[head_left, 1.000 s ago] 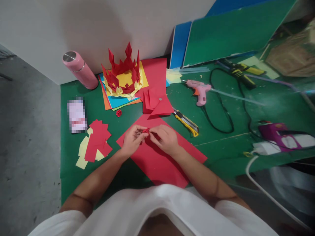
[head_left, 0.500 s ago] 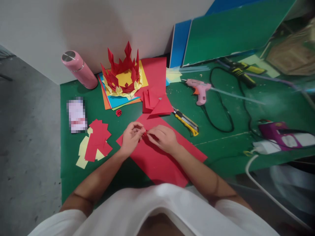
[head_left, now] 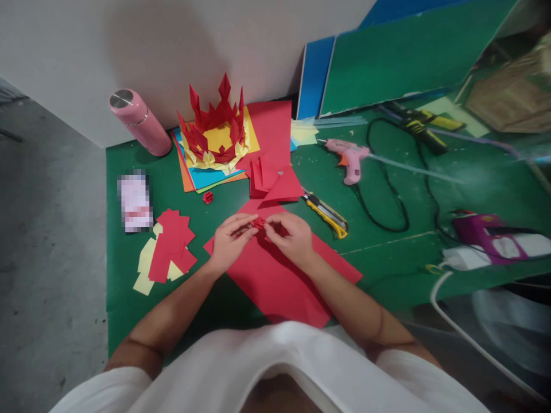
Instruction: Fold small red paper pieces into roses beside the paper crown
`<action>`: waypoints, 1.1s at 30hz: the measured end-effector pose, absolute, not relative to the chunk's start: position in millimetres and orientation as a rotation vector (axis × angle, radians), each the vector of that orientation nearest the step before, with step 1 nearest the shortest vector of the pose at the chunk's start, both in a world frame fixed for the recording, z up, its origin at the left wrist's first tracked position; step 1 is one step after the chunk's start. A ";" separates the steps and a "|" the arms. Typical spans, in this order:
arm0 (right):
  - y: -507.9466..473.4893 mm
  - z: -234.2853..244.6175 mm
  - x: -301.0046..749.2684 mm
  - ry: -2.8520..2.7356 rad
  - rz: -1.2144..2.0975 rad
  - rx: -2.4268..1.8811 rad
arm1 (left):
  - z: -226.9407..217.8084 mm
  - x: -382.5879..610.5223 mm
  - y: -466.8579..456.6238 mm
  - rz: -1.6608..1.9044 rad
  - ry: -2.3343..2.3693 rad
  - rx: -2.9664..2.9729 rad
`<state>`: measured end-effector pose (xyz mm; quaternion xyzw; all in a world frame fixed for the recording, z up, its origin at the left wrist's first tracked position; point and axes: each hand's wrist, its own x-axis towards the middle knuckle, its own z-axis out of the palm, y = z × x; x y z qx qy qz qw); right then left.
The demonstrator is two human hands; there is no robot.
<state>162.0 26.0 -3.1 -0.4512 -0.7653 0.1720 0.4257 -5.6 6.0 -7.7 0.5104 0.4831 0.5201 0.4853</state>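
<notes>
Bottle [head_left: 144,126] sitting back left, crown [head_left: 210,119] right of it on paper stack [head_left: 206,179], phone [head_left: 136,202] lying in front of bottle. Left hand [head_left: 230,241] and right hand [head_left: 290,238] hovering over sheet [head_left: 279,281], rose [head_left: 259,222] between. Cutter [head_left: 326,215] lying off sheet's right edge, glue gun [head_left: 349,156] behind.

Phone [head_left: 136,202] pixelated, red fold [head_left: 259,222] partly hidden, brown object [head_left: 510,94] cut off

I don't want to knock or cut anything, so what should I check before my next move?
1. Paper piece secure: ok; left hand and right hand both pinch the small red folded paper.
2. Red sheet under the hands: ok.
3. Yellow utility knife apart from both hands: ok.
4. Its blade fully retracted: cannot tell.
5. Pink glue gun away from fingers: ok; whether hot, cannot tell.
6. Loose red paper rose clear of the hands: ok.
</notes>
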 end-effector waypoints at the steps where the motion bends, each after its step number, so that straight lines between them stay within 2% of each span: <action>1: 25.7 -2.9 161.6 -1.910 0.428 -1.120 | -7.7 -6.1 6.3 1.274 1.181 1.275; 7: 24.2 -5.2 162.1 -1.908 0.420 -1.122 | -7.5 -6.3 5.2 1.292 1.204 1.314; 18: 21.8 -8.1 163.0 -2.072 0.188 -0.976 | -6.2 -0.5 3.6 1.242 1.315 0.961; 28: 10.5 -7.1 152.6 -2.146 0.161 -1.038 | -11.7 0.6 0.8 1.247 1.472 1.115; 33: 11.3 -6.3 151.2 -2.075 0.284 -1.112 | -10.3 -0.4 -0.8 1.232 1.452 1.255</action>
